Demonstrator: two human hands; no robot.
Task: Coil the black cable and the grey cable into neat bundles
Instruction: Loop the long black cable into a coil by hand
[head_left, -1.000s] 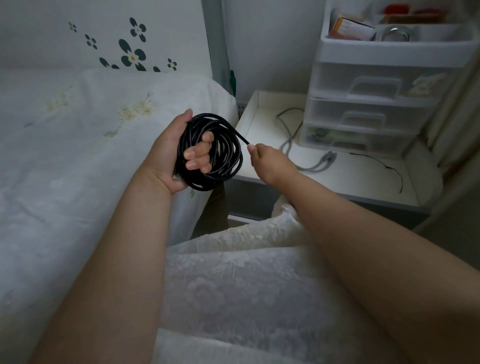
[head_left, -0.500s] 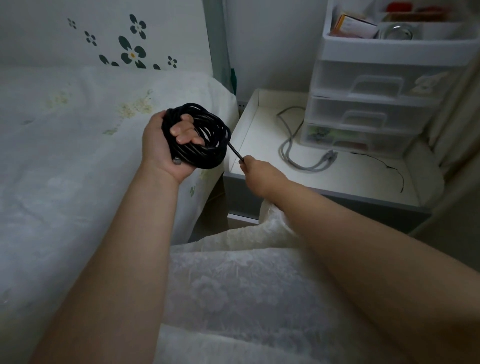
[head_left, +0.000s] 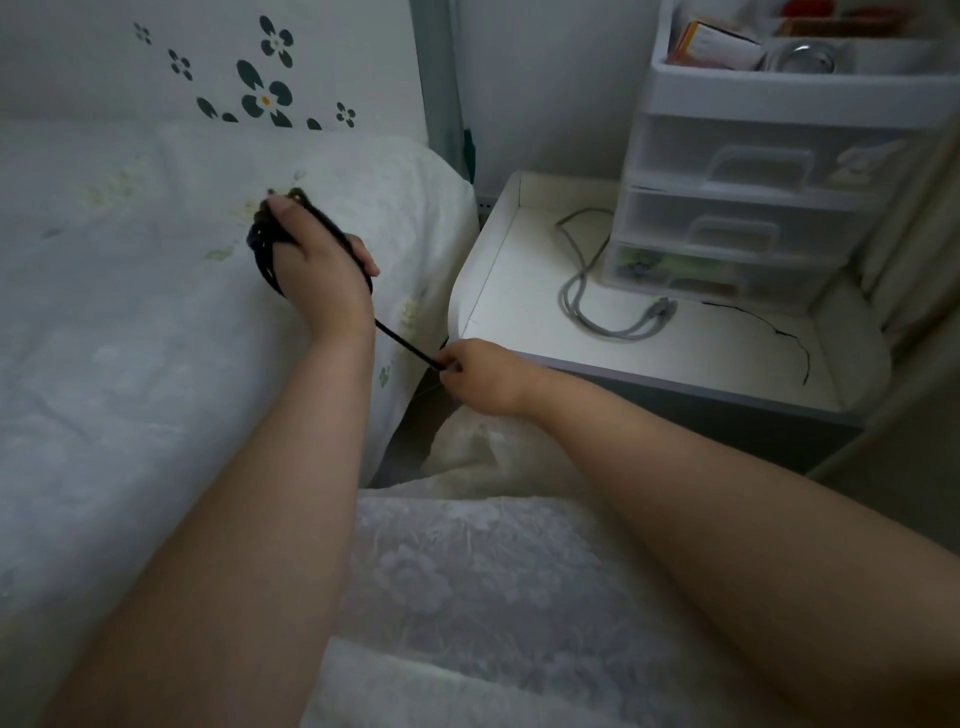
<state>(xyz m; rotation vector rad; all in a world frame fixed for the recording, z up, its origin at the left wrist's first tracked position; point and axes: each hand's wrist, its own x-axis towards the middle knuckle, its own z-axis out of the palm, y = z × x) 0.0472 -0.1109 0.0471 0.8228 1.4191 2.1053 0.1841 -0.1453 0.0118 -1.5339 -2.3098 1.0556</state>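
left hand (head_left: 317, 265) grips the coiled black cable (head_left: 265, 260) to keep loops together; right hand (head_left: 480, 376) pinches its tail taut.

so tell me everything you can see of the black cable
The black cable is thin and matte, mostly wound into a bundle of loops. The left hand grips that bundle over the bed, hiding most of it. One straight strand runs down and right from the bundle to the right hand, which pinches it near the nightstand edge.
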